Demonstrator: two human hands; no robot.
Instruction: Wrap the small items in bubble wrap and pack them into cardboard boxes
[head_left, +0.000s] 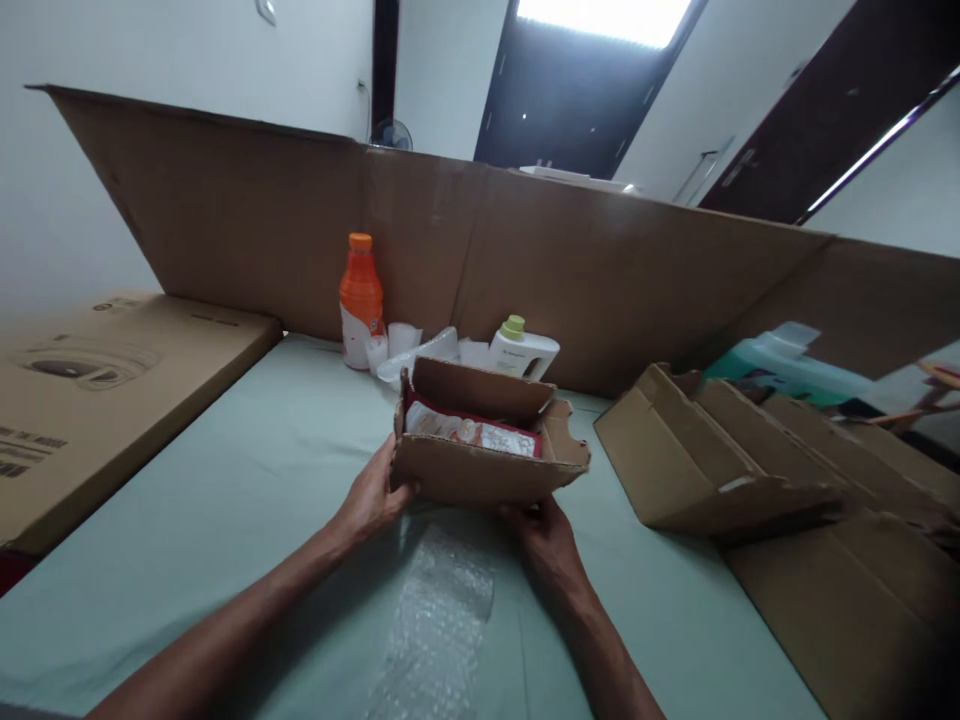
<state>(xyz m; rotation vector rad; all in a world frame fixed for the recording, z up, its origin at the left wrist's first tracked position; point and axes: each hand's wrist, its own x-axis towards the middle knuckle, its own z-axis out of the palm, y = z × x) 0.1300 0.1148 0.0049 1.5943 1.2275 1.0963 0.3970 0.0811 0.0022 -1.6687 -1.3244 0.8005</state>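
The small cardboard box (pixel 480 450) stands on the table (pixel 225 500), in the middle, and you hold it from both sides. Your left hand (pixel 371 500) grips its left end; your right hand (pixel 544 535) holds under its near right corner, fingers closed on the cardboard. A red and white packet (pixel 472 430) already lies inside, but the flaps are open. A sheet of bubble wrap (pixel 442 610) lies just before the box. Behind stand an orange bottle (pixel 361 295) and a white jug (pixel 523 352); folded cardboard pieces (pixel 720 460) lie at right, apart.
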